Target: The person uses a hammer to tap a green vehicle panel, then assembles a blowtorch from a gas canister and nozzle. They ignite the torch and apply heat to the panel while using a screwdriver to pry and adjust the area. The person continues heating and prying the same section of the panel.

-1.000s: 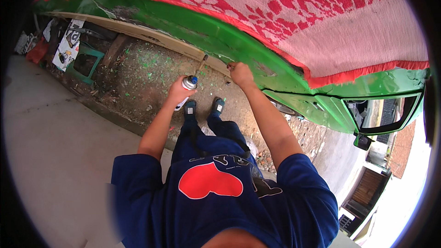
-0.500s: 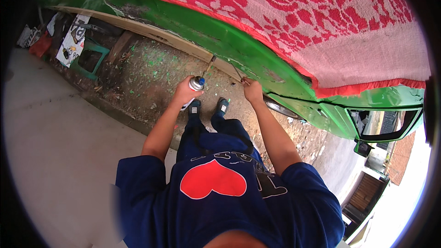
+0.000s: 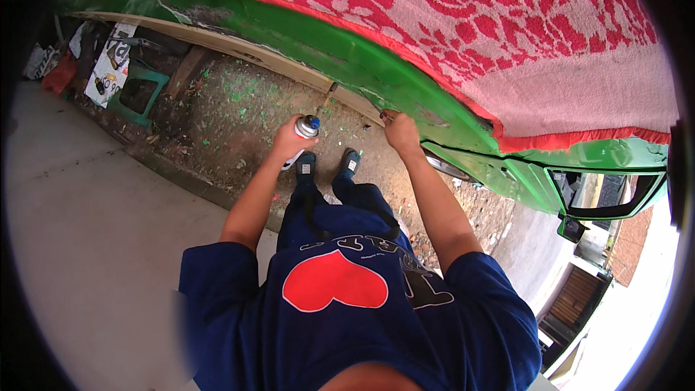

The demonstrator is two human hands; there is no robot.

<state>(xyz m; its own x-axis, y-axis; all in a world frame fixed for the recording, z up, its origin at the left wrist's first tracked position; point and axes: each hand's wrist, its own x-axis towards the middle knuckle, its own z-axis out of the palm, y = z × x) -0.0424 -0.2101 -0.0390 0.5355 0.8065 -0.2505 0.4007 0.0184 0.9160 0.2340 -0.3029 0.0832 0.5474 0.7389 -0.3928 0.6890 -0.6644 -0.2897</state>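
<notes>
My left hand [image 3: 289, 137] is closed round an upright spray can [image 3: 307, 126] with a blue nozzle and a silver top. Just beyond the can shows a thin stick-like tool with a dark end [image 3: 333, 88]; whether my left hand holds it too I cannot tell. To the right, my right hand [image 3: 400, 131] grips a slim tool with a thin metal shaft [image 3: 376, 107], close to the lower side of the green car body [image 3: 340, 60]. Its tip is hard to make out against the panel. The green panel has scraped, bare patches.
A red and pink floral towel [image 3: 521, 36] covers the car's upper part. A pale sill strip [image 3: 239, 47] runs along its lower edge. Green paint flakes [image 3: 246, 87] litter the dirt ground. A green stool [image 3: 148, 94] and a white printed board [image 3: 112, 65] lie at the left, beside pale concrete [image 3: 79, 195].
My right hand has moved slightly up toward the green panel with the slim tool. My left hand and the spray can have shifted only a little.
</notes>
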